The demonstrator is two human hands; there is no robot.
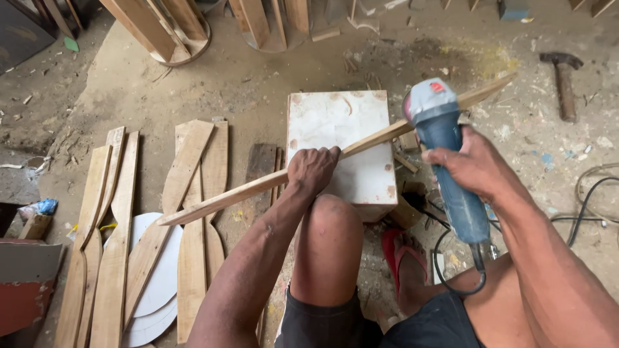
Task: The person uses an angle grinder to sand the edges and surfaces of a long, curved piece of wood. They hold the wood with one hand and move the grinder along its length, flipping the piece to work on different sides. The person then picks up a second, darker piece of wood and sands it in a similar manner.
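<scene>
The left hand (313, 169) is clamped around a long, thin, pale wooden strip (258, 187), pinning it across the white-painted wooden block (338, 138) just beyond the knuckles so it lies steady. The right hand (474, 164) grips a blue-and-grey angle grinder (445, 145), its head at the strip (touching, I think). The strip looks curved and tapered.
</scene>
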